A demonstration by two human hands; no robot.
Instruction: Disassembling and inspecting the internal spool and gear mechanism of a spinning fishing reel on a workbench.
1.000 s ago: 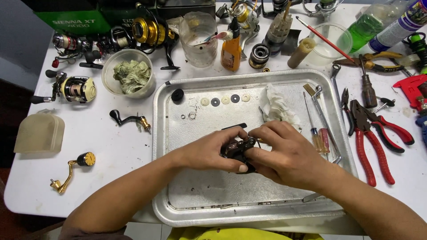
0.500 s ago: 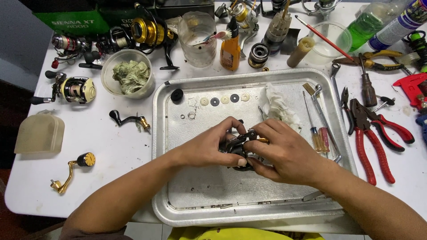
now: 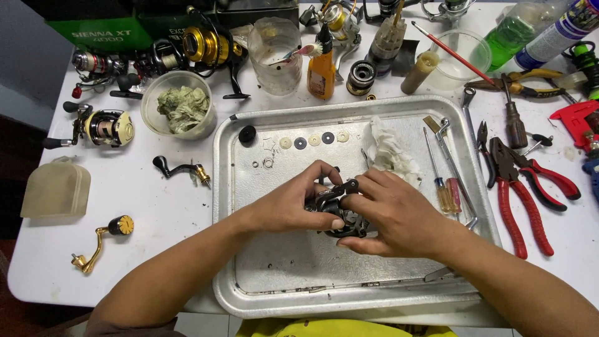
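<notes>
Both hands grip a dark reel body [image 3: 337, 209] over the metal tray [image 3: 249, 293]. Left hand [image 3: 293, 203] is curled around its left side, right hand [image 3: 390, 215] pinches the right. A crumpled tissue [image 3: 390, 153] sits just behind.

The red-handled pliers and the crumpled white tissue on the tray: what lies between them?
In the head view, between the tissue and the red-handled pliers, small screwdrivers and a long metal tool lie on the metal tray, then its right rim.
</notes>
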